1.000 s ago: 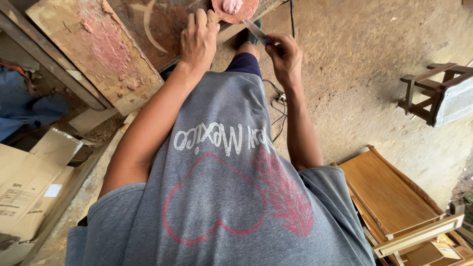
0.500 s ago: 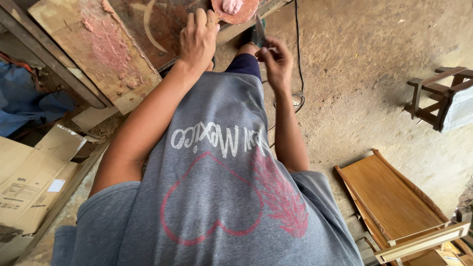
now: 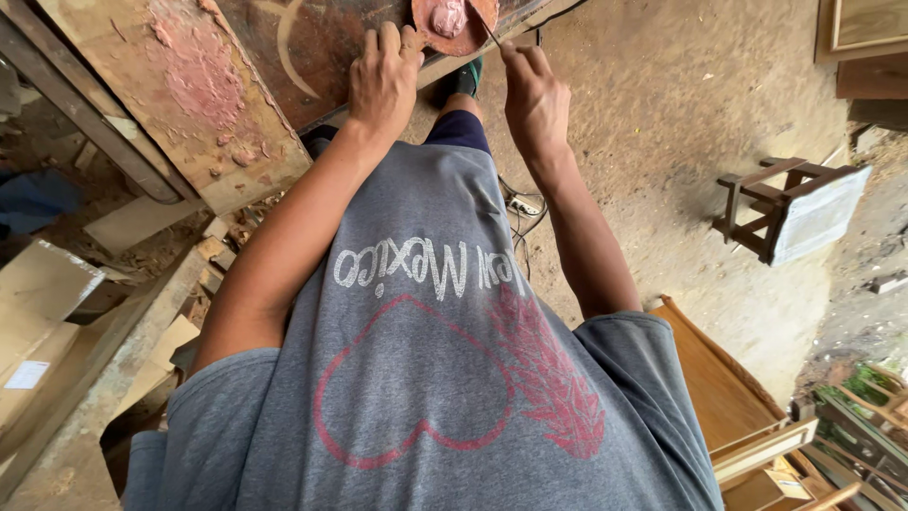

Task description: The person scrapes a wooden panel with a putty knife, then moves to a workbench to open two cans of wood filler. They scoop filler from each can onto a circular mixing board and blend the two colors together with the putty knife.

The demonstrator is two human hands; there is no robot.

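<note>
Putty knife pinched in outstretched right hand.

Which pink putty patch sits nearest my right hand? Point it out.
The wet lump in the round lid, just left of the right hand. The dried smear lies far off on the board.

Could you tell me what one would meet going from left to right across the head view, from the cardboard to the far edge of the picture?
Cardboard pieces → paste-smeared wooden board → left hand → round lid of pink paste → right hand → small dark wooden frame on the ground.
</note>
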